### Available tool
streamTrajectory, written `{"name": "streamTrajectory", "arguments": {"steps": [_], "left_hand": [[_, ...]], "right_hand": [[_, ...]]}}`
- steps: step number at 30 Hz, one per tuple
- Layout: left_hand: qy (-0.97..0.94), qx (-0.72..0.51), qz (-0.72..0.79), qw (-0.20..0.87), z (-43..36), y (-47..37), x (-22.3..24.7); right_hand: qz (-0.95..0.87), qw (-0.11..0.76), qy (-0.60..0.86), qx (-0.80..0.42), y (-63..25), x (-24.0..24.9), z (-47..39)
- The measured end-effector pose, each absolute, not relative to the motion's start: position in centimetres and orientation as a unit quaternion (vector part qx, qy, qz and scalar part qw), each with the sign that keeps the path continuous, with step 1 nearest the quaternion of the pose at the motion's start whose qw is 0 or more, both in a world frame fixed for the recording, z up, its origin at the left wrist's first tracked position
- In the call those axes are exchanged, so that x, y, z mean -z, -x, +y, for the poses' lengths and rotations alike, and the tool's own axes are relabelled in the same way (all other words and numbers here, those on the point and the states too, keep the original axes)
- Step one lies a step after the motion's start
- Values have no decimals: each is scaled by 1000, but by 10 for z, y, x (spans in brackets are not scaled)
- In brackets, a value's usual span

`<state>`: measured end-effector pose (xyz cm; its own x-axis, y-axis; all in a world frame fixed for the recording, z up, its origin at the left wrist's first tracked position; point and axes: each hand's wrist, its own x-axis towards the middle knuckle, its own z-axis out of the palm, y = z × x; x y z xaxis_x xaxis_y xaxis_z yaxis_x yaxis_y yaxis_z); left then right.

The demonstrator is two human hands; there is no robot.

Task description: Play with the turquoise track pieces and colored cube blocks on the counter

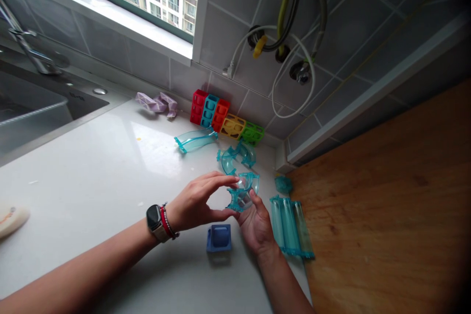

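Note:
Between my hands is a clear teal curved track piece (243,196). My right hand (256,225) grips it from below, with the thumb over its side. My left hand (200,198), with a watch on the wrist, curves around its left side, thumb and fingertips at its edges. A blue hollow block (219,238) sits on the white counter just below my hands. Beyond them, more curved teal pieces (228,159) lie near a straight teal piece (196,140).
Red, blue, yellow and green blocks (231,125) line the wall. Teal tubes (290,225) lie at the counter's right edge, beside a wooden surface (368,206). A crumpled purple cloth (157,103) is near the sink (47,103). A pale object (13,220) is far left.

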<state>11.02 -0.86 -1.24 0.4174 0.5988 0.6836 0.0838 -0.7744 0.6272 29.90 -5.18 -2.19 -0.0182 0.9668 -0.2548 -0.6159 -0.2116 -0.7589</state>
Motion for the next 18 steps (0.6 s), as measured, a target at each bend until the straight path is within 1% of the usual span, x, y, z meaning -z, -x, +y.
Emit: {"name": "streamTrajectory", "arguments": {"steps": [11,18], "left_hand": [[-800,-463,239,299,-11,-112,11],[-804,-483,207,279,-14,-114,15]], "right_hand": [[-226,592,386,-671,-301,25,-51],[-230,595,390,-664,-300,25,-52]]}}
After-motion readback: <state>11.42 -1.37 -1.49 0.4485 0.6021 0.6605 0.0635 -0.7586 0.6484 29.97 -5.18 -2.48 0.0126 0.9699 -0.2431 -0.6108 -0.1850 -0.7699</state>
